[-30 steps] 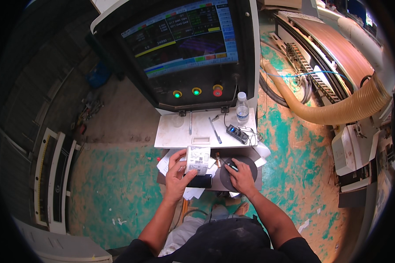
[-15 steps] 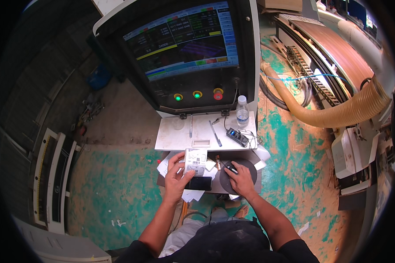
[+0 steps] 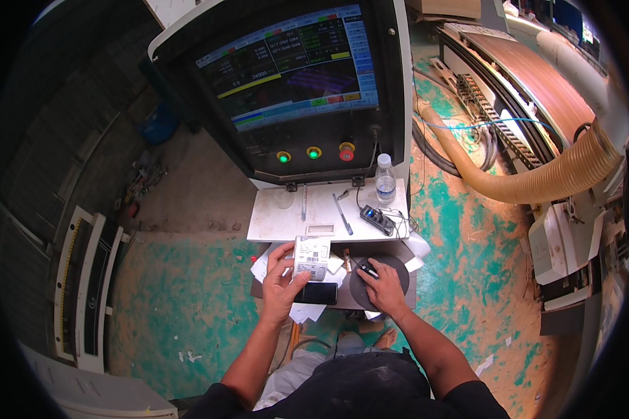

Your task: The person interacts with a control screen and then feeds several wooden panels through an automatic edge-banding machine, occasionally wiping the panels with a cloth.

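Between the thumb and fingers of my left hand [image 3: 281, 279] is a strip of white printed labels [image 3: 312, 253], held above the lower shelf. A black phone [image 3: 319, 292] lies just below the labels, beside loose white papers [image 3: 306, 311]. My right hand [image 3: 383, 283] is curled over a dark computer mouse [image 3: 369, 270], which rests on a round dark mouse pad [image 3: 397, 272]. Most of the mouse is hidden under the fingers. Ahead of both hands stands a control cabinet with a lit screen [image 3: 293, 70].
On the white ledge [image 3: 272, 216] are a water bottle [image 3: 385, 179], a pen [image 3: 343, 214], and a black handheld device [image 3: 377, 219] with a cable. A red stop button [image 3: 346, 151] sits below the screen. A ribbed yellow hose [image 3: 524, 183] crosses the right side, near a machine bed.
Both hands stay where they were, on the labels and the mouse. The view has shifted very slightly.
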`<control>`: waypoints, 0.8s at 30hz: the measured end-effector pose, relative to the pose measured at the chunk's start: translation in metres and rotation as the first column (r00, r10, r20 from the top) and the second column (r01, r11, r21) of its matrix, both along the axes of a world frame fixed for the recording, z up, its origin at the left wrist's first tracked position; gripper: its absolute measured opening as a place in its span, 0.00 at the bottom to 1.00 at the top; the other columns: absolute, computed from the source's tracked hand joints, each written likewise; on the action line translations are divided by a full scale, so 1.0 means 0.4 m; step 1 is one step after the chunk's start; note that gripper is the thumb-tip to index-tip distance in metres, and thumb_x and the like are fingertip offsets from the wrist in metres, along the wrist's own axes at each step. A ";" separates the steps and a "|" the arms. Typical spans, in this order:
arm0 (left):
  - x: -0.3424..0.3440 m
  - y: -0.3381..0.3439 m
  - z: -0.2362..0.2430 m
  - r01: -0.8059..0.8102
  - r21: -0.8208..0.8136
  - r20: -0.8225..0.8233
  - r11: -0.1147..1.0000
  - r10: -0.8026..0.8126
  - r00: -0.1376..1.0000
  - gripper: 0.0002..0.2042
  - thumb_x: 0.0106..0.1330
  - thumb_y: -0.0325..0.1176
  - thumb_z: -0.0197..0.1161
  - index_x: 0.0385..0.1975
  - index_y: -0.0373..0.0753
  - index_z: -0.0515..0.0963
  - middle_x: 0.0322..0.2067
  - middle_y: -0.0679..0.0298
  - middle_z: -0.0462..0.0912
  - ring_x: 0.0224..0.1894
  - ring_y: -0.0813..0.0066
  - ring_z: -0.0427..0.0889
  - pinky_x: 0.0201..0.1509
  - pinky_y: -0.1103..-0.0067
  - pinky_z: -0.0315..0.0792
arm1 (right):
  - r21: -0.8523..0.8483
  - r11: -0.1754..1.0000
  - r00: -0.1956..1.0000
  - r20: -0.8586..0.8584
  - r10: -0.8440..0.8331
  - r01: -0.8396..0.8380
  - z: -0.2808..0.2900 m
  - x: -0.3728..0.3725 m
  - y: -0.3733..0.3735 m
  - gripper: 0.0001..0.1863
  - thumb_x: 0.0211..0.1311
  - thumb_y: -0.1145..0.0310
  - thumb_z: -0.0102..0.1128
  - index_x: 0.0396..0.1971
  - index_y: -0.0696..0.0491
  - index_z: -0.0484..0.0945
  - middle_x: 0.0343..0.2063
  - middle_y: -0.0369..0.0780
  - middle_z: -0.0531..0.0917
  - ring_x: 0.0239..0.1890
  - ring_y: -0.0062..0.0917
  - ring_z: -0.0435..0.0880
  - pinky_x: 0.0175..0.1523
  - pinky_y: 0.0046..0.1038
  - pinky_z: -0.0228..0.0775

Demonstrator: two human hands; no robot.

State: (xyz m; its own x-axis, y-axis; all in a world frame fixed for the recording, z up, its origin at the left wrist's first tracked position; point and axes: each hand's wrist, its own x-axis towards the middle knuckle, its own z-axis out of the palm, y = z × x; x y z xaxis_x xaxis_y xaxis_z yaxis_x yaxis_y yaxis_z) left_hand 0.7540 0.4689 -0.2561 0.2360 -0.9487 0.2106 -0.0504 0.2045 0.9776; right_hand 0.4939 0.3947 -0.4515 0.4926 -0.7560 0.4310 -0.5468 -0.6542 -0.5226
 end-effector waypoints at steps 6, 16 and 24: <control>0.014 -0.002 -0.024 0.007 -0.014 0.013 1.000 -0.007 1.000 0.13 0.68 0.27 0.77 0.49 0.33 0.85 0.73 0.56 0.66 0.75 0.62 0.70 0.78 0.64 0.69 | 0.002 1.000 1.000 0.003 0.009 -0.009 -0.001 0.000 0.002 0.31 0.59 0.71 0.71 0.66 0.40 0.84 0.70 0.47 0.75 0.67 0.46 0.77 0.70 0.48 0.70; 0.009 -0.001 -0.018 -0.015 0.026 0.013 1.000 0.015 1.000 0.11 0.68 0.25 0.77 0.47 0.33 0.85 0.73 0.58 0.66 0.77 0.64 0.68 0.78 0.67 0.68 | -0.007 1.000 1.000 0.025 0.014 -0.013 -0.016 0.000 -0.005 0.33 0.58 0.71 0.71 0.67 0.39 0.83 0.70 0.49 0.76 0.67 0.47 0.78 0.70 0.49 0.69; 0.003 0.003 -0.011 -0.021 0.000 0.005 1.000 0.021 1.000 0.11 0.69 0.25 0.76 0.47 0.33 0.85 0.73 0.58 0.66 0.77 0.64 0.69 0.77 0.66 0.71 | -0.010 1.000 1.000 0.022 0.007 -0.007 -0.014 0.003 -0.001 0.32 0.57 0.72 0.71 0.66 0.40 0.85 0.71 0.49 0.76 0.67 0.47 0.77 0.70 0.49 0.68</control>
State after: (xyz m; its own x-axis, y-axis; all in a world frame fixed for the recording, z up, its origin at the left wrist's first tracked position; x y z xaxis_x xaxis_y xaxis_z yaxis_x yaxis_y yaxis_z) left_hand 0.7552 0.4703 -0.2606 0.2544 -0.9436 0.2117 -0.0591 0.2033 0.9773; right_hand 0.4953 0.3943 -0.4569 0.4881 -0.7480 0.4497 -0.5304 -0.6634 -0.5278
